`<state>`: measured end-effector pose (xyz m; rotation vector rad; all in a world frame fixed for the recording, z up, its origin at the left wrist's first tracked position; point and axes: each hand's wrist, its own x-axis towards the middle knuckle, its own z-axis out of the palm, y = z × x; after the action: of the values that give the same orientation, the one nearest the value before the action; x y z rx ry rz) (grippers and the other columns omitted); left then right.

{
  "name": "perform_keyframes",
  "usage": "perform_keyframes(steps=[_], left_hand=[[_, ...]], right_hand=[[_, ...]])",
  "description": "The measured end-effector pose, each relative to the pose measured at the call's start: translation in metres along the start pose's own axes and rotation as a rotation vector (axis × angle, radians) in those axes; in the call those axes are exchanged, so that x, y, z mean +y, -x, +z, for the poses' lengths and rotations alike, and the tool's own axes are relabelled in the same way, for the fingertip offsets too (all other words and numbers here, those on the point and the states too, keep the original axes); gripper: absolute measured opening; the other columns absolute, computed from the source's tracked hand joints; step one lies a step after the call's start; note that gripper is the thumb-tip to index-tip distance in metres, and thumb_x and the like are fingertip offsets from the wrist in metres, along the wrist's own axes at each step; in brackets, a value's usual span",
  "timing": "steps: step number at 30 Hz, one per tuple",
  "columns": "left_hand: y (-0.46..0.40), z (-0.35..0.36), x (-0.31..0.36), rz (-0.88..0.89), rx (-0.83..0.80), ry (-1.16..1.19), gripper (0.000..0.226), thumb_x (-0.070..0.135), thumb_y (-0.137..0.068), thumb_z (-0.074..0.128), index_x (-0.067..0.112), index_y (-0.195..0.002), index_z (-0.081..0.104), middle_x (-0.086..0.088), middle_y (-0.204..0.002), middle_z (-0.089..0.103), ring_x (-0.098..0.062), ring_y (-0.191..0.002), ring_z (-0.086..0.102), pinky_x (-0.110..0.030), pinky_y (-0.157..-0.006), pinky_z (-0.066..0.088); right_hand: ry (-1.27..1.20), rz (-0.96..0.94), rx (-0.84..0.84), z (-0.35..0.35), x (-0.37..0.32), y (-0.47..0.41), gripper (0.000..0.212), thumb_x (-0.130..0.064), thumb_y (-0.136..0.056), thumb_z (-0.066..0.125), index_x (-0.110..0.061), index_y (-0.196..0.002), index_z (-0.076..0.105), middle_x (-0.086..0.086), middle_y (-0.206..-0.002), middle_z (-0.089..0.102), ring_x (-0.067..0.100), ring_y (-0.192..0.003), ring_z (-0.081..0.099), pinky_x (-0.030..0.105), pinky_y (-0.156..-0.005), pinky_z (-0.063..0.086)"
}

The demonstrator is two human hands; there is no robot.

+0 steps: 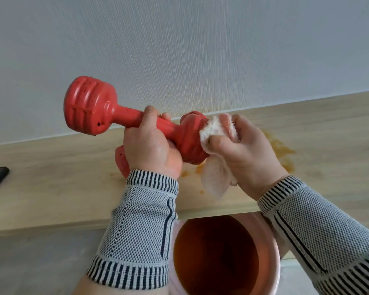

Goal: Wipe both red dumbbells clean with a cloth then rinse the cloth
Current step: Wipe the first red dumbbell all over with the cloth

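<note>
Head view: hands grip dumbbell, cloth.

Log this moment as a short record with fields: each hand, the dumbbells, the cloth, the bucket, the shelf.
left hand: grips the handle of the raised dumbbell
right hand: holds the cloth against that dumbbell's near head
second dumbbell: lies on the shelf, mostly hidden behind the left hand
cloth: pale, bunched, one corner hanging loose
bucket: below the shelf edge, holds brownish water
shelf: light wood, orange-brown stains near the right hand
</note>
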<state>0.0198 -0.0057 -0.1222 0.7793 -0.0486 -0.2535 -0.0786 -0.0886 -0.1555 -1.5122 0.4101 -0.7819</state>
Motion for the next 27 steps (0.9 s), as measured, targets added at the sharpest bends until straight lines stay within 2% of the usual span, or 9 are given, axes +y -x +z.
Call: perform_keyframes(steps=[2,3,6,9,11,14,17,21,27], left_hand=[[0.001,0.000,0.000,-0.015,-0.008,-0.001,0.015,0.008,-0.097,0.057,0.009,-0.081,0.056,-0.001,-0.067,0.056,-0.013,-0.062,0.056,-0.033,-0.070,0.053],[0.002,0.000,-0.001,-0.023,-0.018,-0.013,0.016,0.007,-0.097,0.056,0.009,-0.080,0.056,0.000,-0.066,0.056,-0.013,-0.062,0.056,-0.031,-0.066,0.053],[0.007,0.001,-0.006,-0.022,-0.034,-0.054,0.014,0.007,-0.096,0.057,0.009,-0.083,0.056,0.000,-0.068,0.056,-0.012,-0.061,0.056,-0.027,-0.060,0.052],[0.005,0.002,-0.007,-0.007,-0.021,-0.086,0.006,0.008,-0.096,0.057,0.008,-0.090,0.056,-0.001,-0.069,0.057,-0.011,-0.060,0.058,-0.026,-0.059,0.052],[0.000,0.001,-0.005,-0.004,-0.014,-0.074,0.009,0.009,-0.096,0.057,0.008,-0.088,0.055,-0.001,-0.071,0.056,-0.011,-0.059,0.058,-0.028,-0.062,0.052],[-0.003,-0.001,-0.003,-0.017,-0.010,-0.049,0.013,0.009,-0.097,0.056,0.009,-0.083,0.055,0.000,-0.069,0.055,-0.011,-0.060,0.057,-0.031,-0.066,0.052],[-0.001,0.000,-0.004,-0.012,-0.034,-0.042,0.014,0.007,-0.097,0.056,0.008,-0.083,0.055,0.000,-0.066,0.055,-0.012,-0.060,0.056,-0.029,-0.063,0.051],[0.007,0.001,-0.010,0.041,-0.104,-0.150,0.006,0.008,-0.097,0.056,0.007,-0.091,0.053,0.005,-0.057,0.059,-0.009,-0.056,0.060,-0.029,-0.062,0.052],[0.007,0.005,-0.010,0.104,-0.031,-0.171,0.004,0.008,-0.096,0.057,0.008,-0.095,0.053,-0.001,-0.069,0.058,-0.008,-0.057,0.060,-0.028,-0.061,0.053]], right_hand=[[-0.086,0.087,0.000,-0.002,-0.002,-0.004,0.033,-0.033,-0.066,0.069,-0.015,-0.094,0.066,0.011,-0.081,0.070,0.032,-0.069,0.067,0.057,-0.054,0.050],[-0.124,0.135,-0.015,-0.004,-0.003,-0.006,0.037,-0.035,-0.070,0.068,-0.012,-0.098,0.067,0.019,-0.088,0.070,0.038,-0.072,0.067,0.063,-0.058,0.048],[-0.222,0.244,-0.054,-0.009,-0.005,-0.010,0.032,-0.030,-0.089,0.062,-0.002,-0.105,0.064,0.012,-0.078,0.069,0.027,-0.067,0.067,0.052,-0.065,0.052],[-0.172,0.229,-0.082,-0.005,-0.003,-0.007,0.042,-0.033,-0.076,0.067,-0.008,-0.110,0.062,0.018,-0.090,0.068,0.036,-0.073,0.068,0.068,-0.062,0.049],[-0.076,0.159,-0.092,-0.002,-0.003,-0.003,0.048,-0.032,-0.066,0.069,-0.012,-0.108,0.056,0.012,-0.083,0.062,0.024,-0.056,0.062,0.043,-0.040,0.046],[0.030,0.088,-0.065,0.000,-0.005,0.000,0.043,-0.028,-0.069,0.074,-0.015,-0.103,0.051,-0.003,-0.075,0.056,0.004,-0.045,0.051,0.019,-0.036,0.035],[0.027,0.112,-0.003,0.001,-0.006,-0.001,0.035,-0.036,-0.067,0.067,-0.016,-0.093,0.055,-0.003,-0.066,0.057,0.011,-0.042,0.052,0.022,-0.039,0.036],[-0.091,0.242,0.026,0.000,-0.007,-0.005,0.021,-0.036,-0.086,0.059,-0.015,-0.083,0.058,-0.002,-0.052,0.053,0.018,-0.040,0.051,0.025,-0.043,0.036],[0.018,0.175,0.039,0.007,0.000,0.000,0.044,-0.039,-0.068,0.065,-0.015,-0.101,0.049,0.000,-0.076,0.057,0.015,-0.053,0.055,0.020,-0.039,0.034]])
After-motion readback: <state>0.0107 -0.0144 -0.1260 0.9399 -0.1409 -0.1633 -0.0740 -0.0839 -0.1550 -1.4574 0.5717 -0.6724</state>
